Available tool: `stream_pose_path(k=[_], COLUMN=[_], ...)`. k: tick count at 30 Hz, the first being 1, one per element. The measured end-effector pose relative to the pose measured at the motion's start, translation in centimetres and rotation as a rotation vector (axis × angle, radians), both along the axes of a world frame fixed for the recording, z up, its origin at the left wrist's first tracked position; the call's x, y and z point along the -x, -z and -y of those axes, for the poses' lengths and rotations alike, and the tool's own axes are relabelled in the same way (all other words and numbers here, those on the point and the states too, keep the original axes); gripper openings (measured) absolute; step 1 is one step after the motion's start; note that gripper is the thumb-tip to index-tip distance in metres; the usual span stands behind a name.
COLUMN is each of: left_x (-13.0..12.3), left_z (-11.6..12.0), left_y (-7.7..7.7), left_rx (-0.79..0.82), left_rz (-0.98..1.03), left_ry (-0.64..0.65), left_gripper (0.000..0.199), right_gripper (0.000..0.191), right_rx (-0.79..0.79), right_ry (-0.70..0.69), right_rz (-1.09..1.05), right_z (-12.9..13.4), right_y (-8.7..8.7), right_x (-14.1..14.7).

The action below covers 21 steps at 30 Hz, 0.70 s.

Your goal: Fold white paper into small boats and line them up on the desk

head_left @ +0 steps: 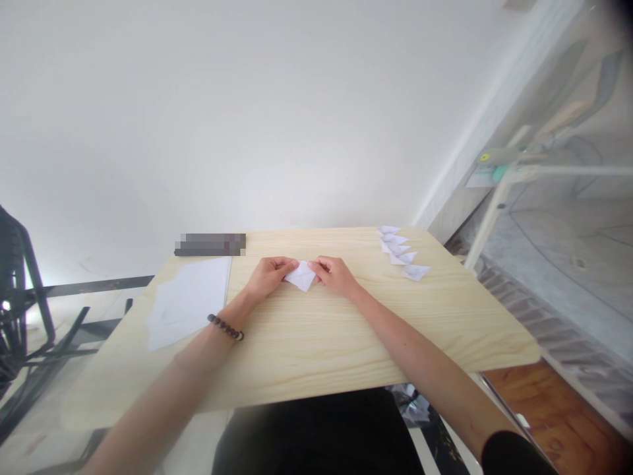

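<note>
A small piece of folded white paper [302,277] with visible creases is held just over the middle of the table. My left hand [273,274] pinches its left upper edge between thumb and fingers. On the opposite side, my right hand [332,274] grips the right upper edge the same way. The paper's lower end comes to a point toward me. Parts of its upper edges are hidden under my thumbs. A dark beaded bracelet [226,328] circles my left wrist.
Several folded white paper pieces [415,272] stand in a row at the table's back right. White sheets [190,300] lie stacked on the left, near a dark, blurred-out long object [210,245]. The light wooden table [306,356] meets a white wall; a black chair [22,290] stands left.
</note>
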<state>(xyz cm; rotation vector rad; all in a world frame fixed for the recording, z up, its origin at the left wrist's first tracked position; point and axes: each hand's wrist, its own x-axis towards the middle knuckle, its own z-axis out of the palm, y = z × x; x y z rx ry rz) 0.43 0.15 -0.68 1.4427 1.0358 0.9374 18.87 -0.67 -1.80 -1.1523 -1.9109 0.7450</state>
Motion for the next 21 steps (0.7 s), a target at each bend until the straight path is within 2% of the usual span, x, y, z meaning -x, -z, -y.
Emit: stream_pose_path(k=[7,12,18,21], left_x=[0.07,-0.08,-0.38,-0.28], left_z=[0.11,0.11,0.24,0.14], left_y=[-0.25,-0.14,-0.19,-0.01], left_rx=[0.088,0.081,0.031,-0.005], left_rz=[0.082,0.104,0.12,0.109], left_ry=[0.117,0.08,-0.003,-0.07], left_gripper=[0.036,0.035,0.038,0.037], right_gripper=[0.038,0.038,0.031,0.028], right_rx=[0.029,0.051,0.298,0.341], right_ry=[0.047,0.042,-0.094,-0.146], right_rz=[-0.058,-0.101,-0.319,-0.32], right_z=[-0.37,-0.41,-0.38,-0.26], right_y=[0.34,0.39,0.2,0.05], right_x=[-0.29,-0.23,-0.36,-0.39])
